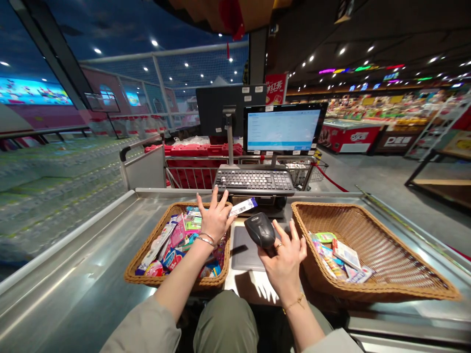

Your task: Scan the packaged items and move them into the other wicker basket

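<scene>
My left hand [214,218] hovers over the right side of the left wicker basket [145,252] and pinches a small white packet with a barcode [243,206] between thumb and forefinger, the other fingers spread. My right hand [284,256] grips a black handheld barcode scanner [259,229] just below and right of the packet, its head facing the barcode. The left basket is full of colourful small packets [172,242]. The right wicker basket [386,245] holds several packets [336,257] in its left corner.
A black keyboard [254,180] and a lit till screen [281,130] stand behind the baskets on a steel checkout counter [73,284]. Red shopping trolleys [198,164] sit beyond. Shop aisles and freezers lie at the right, stacked water bottles at the left.
</scene>
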`<state>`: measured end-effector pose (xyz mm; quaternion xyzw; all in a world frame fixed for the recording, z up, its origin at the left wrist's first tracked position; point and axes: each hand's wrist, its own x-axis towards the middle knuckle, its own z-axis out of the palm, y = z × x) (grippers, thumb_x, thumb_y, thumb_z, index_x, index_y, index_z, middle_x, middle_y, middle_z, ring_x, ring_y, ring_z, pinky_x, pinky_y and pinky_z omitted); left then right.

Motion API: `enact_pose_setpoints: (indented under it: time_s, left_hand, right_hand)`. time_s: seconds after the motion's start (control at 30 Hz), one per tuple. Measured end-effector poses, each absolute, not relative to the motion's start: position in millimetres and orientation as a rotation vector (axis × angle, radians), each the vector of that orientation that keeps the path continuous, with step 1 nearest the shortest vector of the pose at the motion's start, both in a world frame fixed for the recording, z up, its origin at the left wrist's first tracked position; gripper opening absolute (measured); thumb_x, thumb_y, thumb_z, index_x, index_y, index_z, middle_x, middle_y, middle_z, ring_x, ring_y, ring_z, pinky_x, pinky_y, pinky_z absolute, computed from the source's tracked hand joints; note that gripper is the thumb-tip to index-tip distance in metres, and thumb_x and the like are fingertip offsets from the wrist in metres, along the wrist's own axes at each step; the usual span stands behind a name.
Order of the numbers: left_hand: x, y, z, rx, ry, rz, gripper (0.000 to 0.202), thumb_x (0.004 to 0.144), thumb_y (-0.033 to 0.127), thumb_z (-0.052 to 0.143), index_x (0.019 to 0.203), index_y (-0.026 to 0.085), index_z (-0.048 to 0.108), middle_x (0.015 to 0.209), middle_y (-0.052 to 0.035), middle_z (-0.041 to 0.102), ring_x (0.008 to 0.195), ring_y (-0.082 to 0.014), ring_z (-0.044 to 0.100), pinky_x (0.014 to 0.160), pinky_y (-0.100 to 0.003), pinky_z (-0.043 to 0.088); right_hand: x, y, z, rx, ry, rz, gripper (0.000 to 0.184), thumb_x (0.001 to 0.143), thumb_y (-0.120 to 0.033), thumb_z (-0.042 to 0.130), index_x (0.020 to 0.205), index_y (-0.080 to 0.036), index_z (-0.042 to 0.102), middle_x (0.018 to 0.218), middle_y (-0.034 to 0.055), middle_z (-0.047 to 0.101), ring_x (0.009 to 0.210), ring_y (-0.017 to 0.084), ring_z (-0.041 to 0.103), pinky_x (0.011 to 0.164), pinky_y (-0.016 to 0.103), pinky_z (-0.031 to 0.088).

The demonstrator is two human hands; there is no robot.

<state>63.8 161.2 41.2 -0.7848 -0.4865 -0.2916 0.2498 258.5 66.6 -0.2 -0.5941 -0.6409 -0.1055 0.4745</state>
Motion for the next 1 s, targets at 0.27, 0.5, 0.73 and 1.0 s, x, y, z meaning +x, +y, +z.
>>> enact_pose_setpoints:
  time_s: [0.27,0.5,0.73,1.0]
  left_hand:
    - [66.8,162.8,42.0,-2.146,-1.335,-0.804,0.018,0.085,0.038,0.062,0.094,0.025,0.071,0.145,-0.0067,0.050,0.145,-0.0375,0.024,0.108,-0.077,-0.010]
    - [71.3,164.1,44.7,-2.148,-1.307,-0.820,0.017,0.085,0.036,0.062,0.095,0.025,0.071,0.144,-0.0077,0.050,0.145,-0.0381,0.024,0.108,-0.078,-0.009]
    - [81.0,165.3,46.5,-2.154,-1.288,-0.823,0.016,0.086,0.034,0.061,0.095,0.025,0.071,0.144,-0.0075,0.051,0.144,-0.0376,0.025,0.108,-0.077,-0.007]
    - [98.7,167.2,47.8,-2.192,-1.257,-0.851,0.019,0.086,0.038,0.061,0.095,0.026,0.071,0.145,-0.0071,0.050,0.144,-0.0374,0.025,0.108,-0.077,-0.008]
  right_hand:
    - [258.7,64.8,2.5,-1.439,-1.566,-0.209,0.019,0.079,-0.031,0.061,0.095,-0.024,0.069,0.132,0.0047,0.061,0.141,0.031,0.030,0.111,0.062,0.014]
    - [261.8,64.8,2.6,-1.436,-1.574,-0.227,0.020,0.080,-0.030,0.060,0.096,-0.024,0.069,0.132,0.0051,0.061,0.141,0.033,0.029,0.110,0.063,0.015]
    - [271.9,64.7,2.4,-1.461,-1.536,-0.286,0.023,0.080,-0.034,0.061,0.099,-0.023,0.068,0.133,0.0066,0.060,0.139,0.035,0.031,0.109,0.062,0.016]
    - [288.2,64.1,1.8,-1.498,-1.468,-0.350,0.021,0.082,-0.035,0.061,0.095,-0.022,0.069,0.134,0.0081,0.059,0.140,0.037,0.029,0.108,0.063,0.018]
